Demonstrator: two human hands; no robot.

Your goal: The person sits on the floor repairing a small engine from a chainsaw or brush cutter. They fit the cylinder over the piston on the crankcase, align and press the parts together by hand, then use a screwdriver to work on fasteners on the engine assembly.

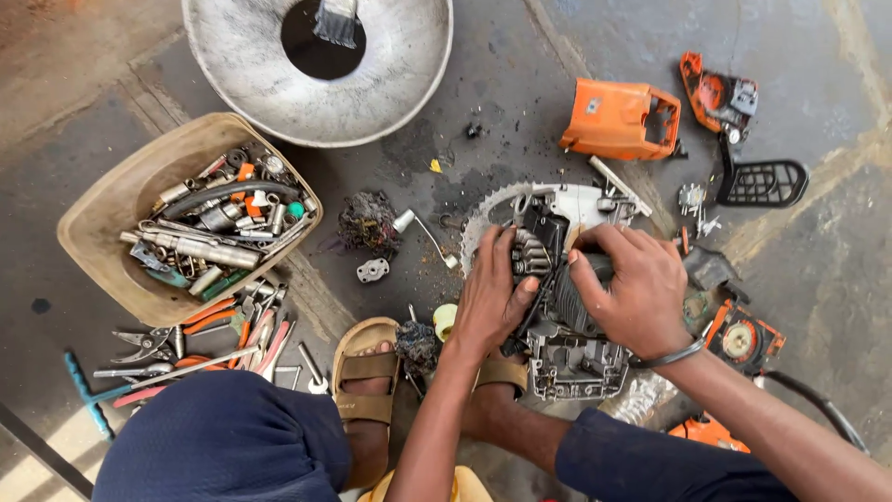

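Engine block: grey and black, stripped of covers, on the concrete floor near its lower middle, between the person's knees. Its lower crankcase half shows plainly; the upper part is largely covered by both hands, and a toothed pale disc behind it is half hidden.

Left hand: fingers closed around the block's left side, fingertips on the finned section.

Right hand: clasped over the block's top right, fingers curled down; what lies under the palm cannot be made out. A dark band sits on the wrist.

Beige tub: toward the floor's left edge, filled with sockets, tubes and small metal parts too crowded to sort.

Loose hand tools: pliers and screwdrivers, just below the tub, partly hidden by a dark blue trouser knee.

Metal basin: at the top edge, its rim cut off, holding dark liquid and a brush whose handle is out of view.

Orange housing: upper right, well apart from the block.

Black guard: right of the housing.

Orange-rimmed round part: just beside the right wrist, details unclear.

Sandalled foot: left of the block.
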